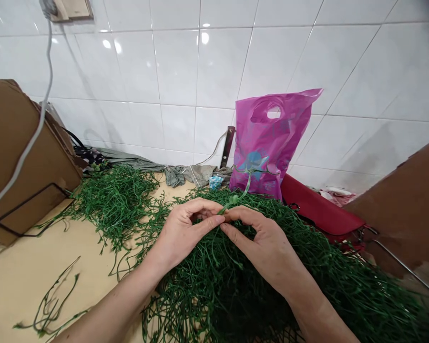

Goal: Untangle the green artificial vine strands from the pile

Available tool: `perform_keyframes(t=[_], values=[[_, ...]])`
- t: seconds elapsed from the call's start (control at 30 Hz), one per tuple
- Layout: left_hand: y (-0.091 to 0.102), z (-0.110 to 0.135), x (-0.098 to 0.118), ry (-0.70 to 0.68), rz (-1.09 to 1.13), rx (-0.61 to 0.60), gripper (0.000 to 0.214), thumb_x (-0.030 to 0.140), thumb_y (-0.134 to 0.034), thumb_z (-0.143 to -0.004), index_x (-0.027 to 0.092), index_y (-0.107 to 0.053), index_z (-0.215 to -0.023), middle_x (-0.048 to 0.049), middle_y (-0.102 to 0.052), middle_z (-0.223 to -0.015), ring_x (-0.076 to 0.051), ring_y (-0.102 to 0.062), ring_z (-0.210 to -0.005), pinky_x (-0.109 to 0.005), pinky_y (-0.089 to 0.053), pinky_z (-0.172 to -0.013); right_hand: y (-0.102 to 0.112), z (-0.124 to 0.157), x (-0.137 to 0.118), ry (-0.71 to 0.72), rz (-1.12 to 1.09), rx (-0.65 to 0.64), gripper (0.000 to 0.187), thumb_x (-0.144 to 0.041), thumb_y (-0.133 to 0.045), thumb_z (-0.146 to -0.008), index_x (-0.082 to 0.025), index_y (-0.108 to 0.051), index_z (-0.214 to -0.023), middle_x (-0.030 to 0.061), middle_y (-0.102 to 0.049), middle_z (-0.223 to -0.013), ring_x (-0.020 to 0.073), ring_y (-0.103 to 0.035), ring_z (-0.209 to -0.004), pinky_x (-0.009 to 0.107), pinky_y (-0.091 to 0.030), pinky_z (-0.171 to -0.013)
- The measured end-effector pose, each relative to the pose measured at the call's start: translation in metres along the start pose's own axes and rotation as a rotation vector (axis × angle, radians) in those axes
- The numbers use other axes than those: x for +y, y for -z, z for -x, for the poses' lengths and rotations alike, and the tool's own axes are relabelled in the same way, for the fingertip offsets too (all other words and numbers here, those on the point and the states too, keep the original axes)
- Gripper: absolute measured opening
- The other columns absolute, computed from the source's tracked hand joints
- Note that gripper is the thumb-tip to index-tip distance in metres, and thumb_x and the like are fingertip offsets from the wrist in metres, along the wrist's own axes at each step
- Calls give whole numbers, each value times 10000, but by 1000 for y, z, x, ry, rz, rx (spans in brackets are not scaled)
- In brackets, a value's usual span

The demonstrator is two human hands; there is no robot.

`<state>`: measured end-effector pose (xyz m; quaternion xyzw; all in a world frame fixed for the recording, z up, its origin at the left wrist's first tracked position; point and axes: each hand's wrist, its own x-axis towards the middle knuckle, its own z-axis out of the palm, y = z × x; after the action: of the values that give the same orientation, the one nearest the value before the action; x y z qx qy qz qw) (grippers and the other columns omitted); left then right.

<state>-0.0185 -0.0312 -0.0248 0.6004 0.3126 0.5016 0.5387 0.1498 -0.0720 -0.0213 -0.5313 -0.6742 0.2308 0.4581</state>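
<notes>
In the head view, your left hand (180, 236) and right hand (262, 245) meet at the centre, fingertips pinching a pale green vine stem (236, 200) above a heap of thin green vines (218, 290) on the desk (17, 281). A pink plastic bag (268, 143) stands at 1 o'clock, a red bag (320, 205) at 2 o'clock, and a cardboard box (25, 157) at 10 o'clock.

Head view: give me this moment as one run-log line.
left hand: pinching green stem | right hand: pinching green stem | beneath: green stem pile | behind: pink plastic bag
</notes>
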Motion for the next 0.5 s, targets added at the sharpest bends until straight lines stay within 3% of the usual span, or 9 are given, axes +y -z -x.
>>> perform_keyframes(t=[0.17, 0.27, 0.5], values=[[-3, 1, -4, 86, 203, -62, 91, 270, -791, -804, 190, -754, -830, 25, -668, -742, -82, -561, -689, -183, -448, -682, 3, -2, -4, -48, -99, -25, 136, -312, -596, -871, -230, -682, -804, -19, -669, -757, 151, -581, -726, 264, -457, -707], [-5, 2, -10, 123, 304, -91, 118, 307, -784, -825, 193, -773, -855, 7, -696, -803, -88, -593, -741, -186, -470, -736, 3, -4, -4, -74, -208, 53, 134, -295, -580, -859, -215, -650, -777, -35, -604, -682, 120, -531, -624, 229, -418, -586], [-13, 1, -20, 77, 314, -34, 140, 304, -793, -817, 196, -799, -905, -23, -754, -922, -126, -656, -885, -214, -497, -863, -6, -10, 5, -98, -222, 151, 192, -378, -614, -869, -202, -644, -797, -20, -581, -680, 132, -516, -629, 245, -427, -596]])
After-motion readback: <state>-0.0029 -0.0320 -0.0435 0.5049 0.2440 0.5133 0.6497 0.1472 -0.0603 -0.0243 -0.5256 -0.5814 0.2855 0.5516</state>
